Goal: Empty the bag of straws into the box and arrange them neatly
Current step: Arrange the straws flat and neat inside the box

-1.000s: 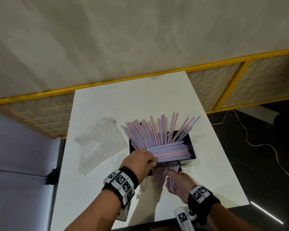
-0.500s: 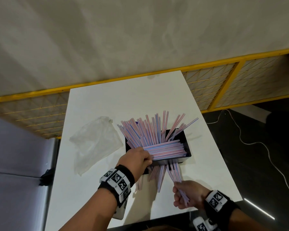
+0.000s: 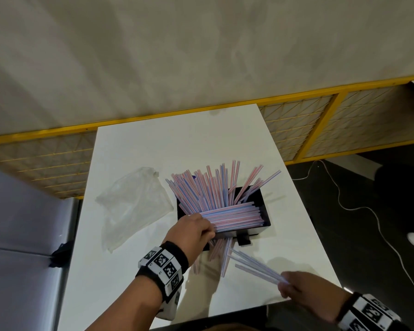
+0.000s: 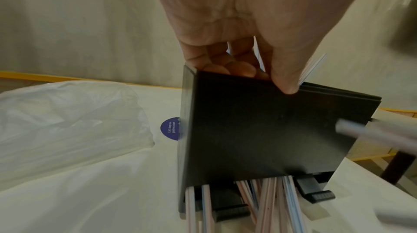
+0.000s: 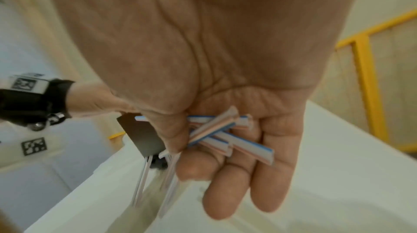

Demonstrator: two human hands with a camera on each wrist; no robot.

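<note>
A black box (image 3: 264, 206) on the white table (image 3: 177, 144) holds pink-and-blue striped straws (image 3: 208, 189); many fan out upright and a flat bundle (image 3: 234, 218) lies across its near side. My left hand (image 3: 208, 231) grips the box's near left wall (image 4: 259, 129), thumb (image 4: 286, 79) outside and fingers inside. Several straws (image 3: 216, 254) stick out from under the box onto the table. My right hand (image 3: 283, 283), near the front right edge, pinches a small bunch of straws (image 3: 256, 268) between thumb and fingers (image 5: 216, 133). The empty clear bag (image 3: 132, 204) lies left of the box.
A purple round sticker (image 4: 170, 128) sits on the table beside the box. A yellow-framed mesh fence (image 3: 320, 130) runs behind the table. A white cable (image 3: 359, 206) trails over the dark floor on the right. A grey panel (image 3: 22, 223) stands on the left.
My right hand has pulled a bunch of straws out from below the box's near side, toward the front right table edge. My left hand has stayed on the box.
</note>
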